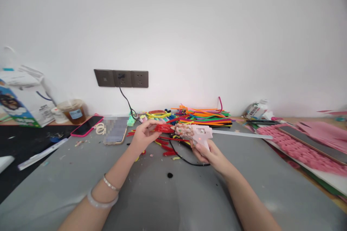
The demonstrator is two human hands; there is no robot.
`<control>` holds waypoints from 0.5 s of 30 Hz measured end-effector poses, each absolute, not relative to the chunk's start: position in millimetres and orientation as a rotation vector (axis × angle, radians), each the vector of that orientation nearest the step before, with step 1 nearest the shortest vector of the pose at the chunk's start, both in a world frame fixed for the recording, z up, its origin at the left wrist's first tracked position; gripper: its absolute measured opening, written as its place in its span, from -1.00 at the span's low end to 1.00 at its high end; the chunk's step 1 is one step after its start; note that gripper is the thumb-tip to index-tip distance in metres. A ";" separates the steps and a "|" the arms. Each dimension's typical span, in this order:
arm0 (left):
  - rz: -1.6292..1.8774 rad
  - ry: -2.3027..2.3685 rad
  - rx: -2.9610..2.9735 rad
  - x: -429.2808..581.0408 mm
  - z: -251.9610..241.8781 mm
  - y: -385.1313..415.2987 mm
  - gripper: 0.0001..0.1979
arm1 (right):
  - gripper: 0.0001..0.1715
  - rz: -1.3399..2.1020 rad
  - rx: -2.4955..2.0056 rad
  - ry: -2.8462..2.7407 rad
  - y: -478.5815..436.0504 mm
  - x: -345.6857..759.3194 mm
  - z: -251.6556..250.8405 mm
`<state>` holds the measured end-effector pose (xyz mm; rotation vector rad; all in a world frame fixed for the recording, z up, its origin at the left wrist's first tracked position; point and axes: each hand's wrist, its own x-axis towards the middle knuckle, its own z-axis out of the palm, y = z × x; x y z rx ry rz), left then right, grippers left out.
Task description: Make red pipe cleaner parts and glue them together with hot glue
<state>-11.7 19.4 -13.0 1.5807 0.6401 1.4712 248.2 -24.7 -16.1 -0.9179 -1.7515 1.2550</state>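
Observation:
My right hand (204,153) is closed round the handle of a pale pink glue gun (202,135), whose small light glows red. A long translucent glue stick (241,134) juts from its back end to the right. The nozzle end points left, at a red fuzzy piece (164,128) pinched in my left hand (146,133). Whether the nozzle touches the red piece, I cannot tell. Several red pipe cleaner pieces (169,153) lie on the grey mat under the gun. A black round pompom (170,175) rests nearer to me.
Bundled colourful pipe cleaners (208,115) lie along the wall. A phone (116,130), a pink-cased phone (86,125) and a drink cup (74,111) stand or lie at left. Pink braided material (295,148) is at right. A black cord (187,160) loops below the gun.

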 end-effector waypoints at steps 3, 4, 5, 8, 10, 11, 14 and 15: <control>1.483 0.632 1.574 -11.8 -10.3 17.9 -0.77 | -0.44 1.239 -0.927 -1.747 -24.9 248.5 -13.3; 1.480 0.636 1.570 -11.9 -9.5 17.5 -0.77 | -0.44 1.238 -0.929 -1.745 -24.8 248.7 -12.9; 1.475 0.644 1.566 -12.0 -9.0 17.2 -0.76 | -0.44 1.238 -0.931 -1.746 -24.7 249.0 -12.7; 1.477 0.660 1.549 -12.7 -7.9 16.9 -0.76 | -0.40 1.228 -0.940 -1.753 -24.2 249.9 -13.0; 1.489 0.665 1.534 -13.0 -7.3 16.9 -0.77 | -0.41 1.221 -0.949 -1.738 -23.5 250.6 -13.7; 1.496 0.666 1.527 -13.1 -7.0 16.9 -0.76 | -0.43 1.217 -0.956 -1.722 -23.0 250.9 -14.3; 1.493 0.669 1.518 -13.1 -6.4 16.7 -0.76 | -0.41 1.221 -0.949 -1.665 -21.2 251.6 -17.2; 1.487 0.670 1.518 -13.1 -6.4 16.6 -0.76 | -0.38 1.233 -0.927 -1.642 -20.8 251.5 -18.1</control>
